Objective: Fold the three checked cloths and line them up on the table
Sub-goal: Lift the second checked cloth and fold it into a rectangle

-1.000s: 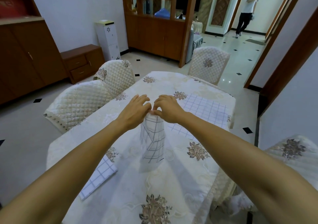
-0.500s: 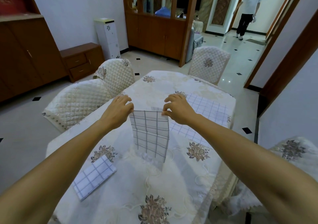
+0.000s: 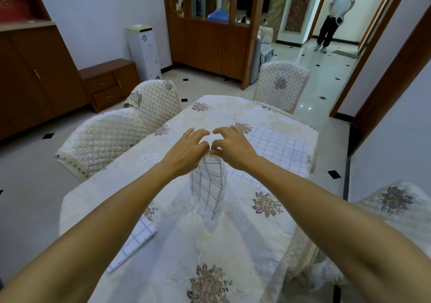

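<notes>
Both hands meet above the table - the left hand and right hand each pinch the top edge of the hanging checked cloth, its lower end near the tabletop. A folded checked cloth lies near left; a flat checked cloth lies far right. This looks like the second cloth, mid-fold - next it likely needs laying down and squaring beside the folded one.

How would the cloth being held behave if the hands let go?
Probably floppy: the cloth hangs in a limp, curved fold from the left hand and right hand. Likely light: a pinch alone lifts it. Let go, it would likely collapse, not stand.
</notes>
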